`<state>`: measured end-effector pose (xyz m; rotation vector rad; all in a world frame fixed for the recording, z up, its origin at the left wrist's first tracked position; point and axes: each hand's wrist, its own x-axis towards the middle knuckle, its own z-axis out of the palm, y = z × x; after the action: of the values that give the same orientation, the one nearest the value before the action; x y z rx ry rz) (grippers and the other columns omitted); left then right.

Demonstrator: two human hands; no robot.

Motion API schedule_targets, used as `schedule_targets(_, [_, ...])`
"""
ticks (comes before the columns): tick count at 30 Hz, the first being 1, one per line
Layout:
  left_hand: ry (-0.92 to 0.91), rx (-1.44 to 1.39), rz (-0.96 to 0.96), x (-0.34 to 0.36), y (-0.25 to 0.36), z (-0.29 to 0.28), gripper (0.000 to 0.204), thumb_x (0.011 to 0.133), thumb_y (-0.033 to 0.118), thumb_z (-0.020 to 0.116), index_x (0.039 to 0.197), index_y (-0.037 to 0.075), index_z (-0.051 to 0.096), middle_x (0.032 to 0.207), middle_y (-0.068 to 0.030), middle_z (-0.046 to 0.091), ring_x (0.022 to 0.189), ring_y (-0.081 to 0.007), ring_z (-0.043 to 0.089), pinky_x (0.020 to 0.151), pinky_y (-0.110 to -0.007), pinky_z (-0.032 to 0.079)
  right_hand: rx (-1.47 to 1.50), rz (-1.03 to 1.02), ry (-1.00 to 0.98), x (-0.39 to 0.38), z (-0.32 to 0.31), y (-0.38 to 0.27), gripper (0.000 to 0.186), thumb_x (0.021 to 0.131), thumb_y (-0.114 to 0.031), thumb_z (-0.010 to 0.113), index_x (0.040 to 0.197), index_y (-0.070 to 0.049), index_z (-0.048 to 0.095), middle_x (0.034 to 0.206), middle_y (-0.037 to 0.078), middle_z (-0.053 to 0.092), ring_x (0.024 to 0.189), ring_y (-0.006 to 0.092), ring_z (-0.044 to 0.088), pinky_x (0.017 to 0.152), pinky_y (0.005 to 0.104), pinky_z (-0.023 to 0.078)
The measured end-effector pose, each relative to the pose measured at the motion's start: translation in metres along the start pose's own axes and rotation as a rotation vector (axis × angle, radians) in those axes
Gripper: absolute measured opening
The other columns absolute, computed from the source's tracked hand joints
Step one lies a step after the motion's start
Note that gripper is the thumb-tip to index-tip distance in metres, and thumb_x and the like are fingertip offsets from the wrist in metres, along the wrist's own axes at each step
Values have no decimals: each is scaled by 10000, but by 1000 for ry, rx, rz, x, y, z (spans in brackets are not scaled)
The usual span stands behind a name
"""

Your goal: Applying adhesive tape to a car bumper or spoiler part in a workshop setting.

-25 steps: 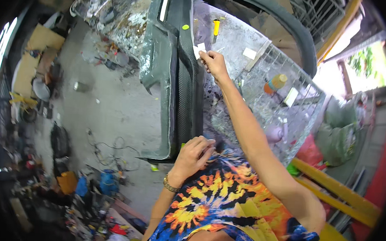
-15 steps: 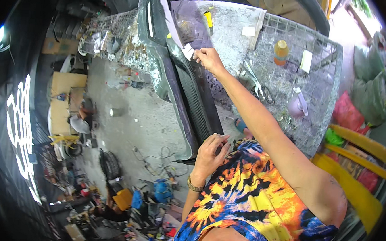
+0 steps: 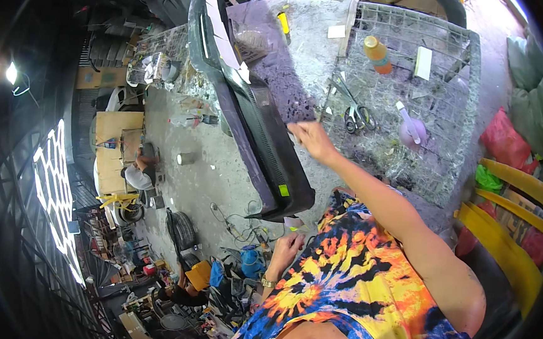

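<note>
1. One dark bumper (image 3: 265, 128) lies across the left part of the bench (image 3: 314, 15), its near end jutting past the bench over the floor. It bears one green sticker (image 3: 283, 190) and one small white piece (image 3: 244, 73).
2. The right hand (image 3: 314, 141) is curled by its right edge; the left hand (image 3: 284, 251) is below the near end, by one pale piece (image 3: 293, 222). For each grip, I cannot tell whether it is clamped on anything.
3. Leaning on the overhanging end could tip the bumper; a brushing forearm could lift the white piece.
4. Farther right: one scissors (image 3: 354, 106), one orange bottle (image 3: 378, 54), two white rectangles (image 3: 423, 63).
</note>
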<state>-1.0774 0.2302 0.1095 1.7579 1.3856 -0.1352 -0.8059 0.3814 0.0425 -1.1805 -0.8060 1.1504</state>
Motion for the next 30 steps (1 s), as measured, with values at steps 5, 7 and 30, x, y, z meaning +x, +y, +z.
schedule_targets(5, [-45, 172, 146, -27, -149, 45, 231, 855, 196, 612, 941, -17, 637, 836, -187, 684, 730, -349, 667, 646, -398, 509, -41, 139, -250, -108, -49, 8, 239, 959, -248, 536, 1024, -26, 592, 678, 44, 594, 552, 133, 543, 540, 303, 431])
schedule_targets(7, [-84, 175, 160, -26, -179, 52, 231, 852, 196, 613, 940, -16, 639, 840, -188, 684, 735, -351, 667, 649, -400, 510, -39, 230, -377, -144, -67, 18, 318, 941, -126, 514, 1250, -53, 490, 862, 78, 631, 666, 147, 603, 628, 299, 487])
schedule_targets(30, [-909, 455, 436, 53, -196, 94, 235, 824, 194, 617, 934, -8, 663, 878, -202, 686, 795, -363, 669, 680, -416, 520, -230, 864, 180, -432, -242, 191, 313, 914, -147, 569, 1193, -6, 558, 961, 109, 654, 772, 190, 631, 630, 309, 530])
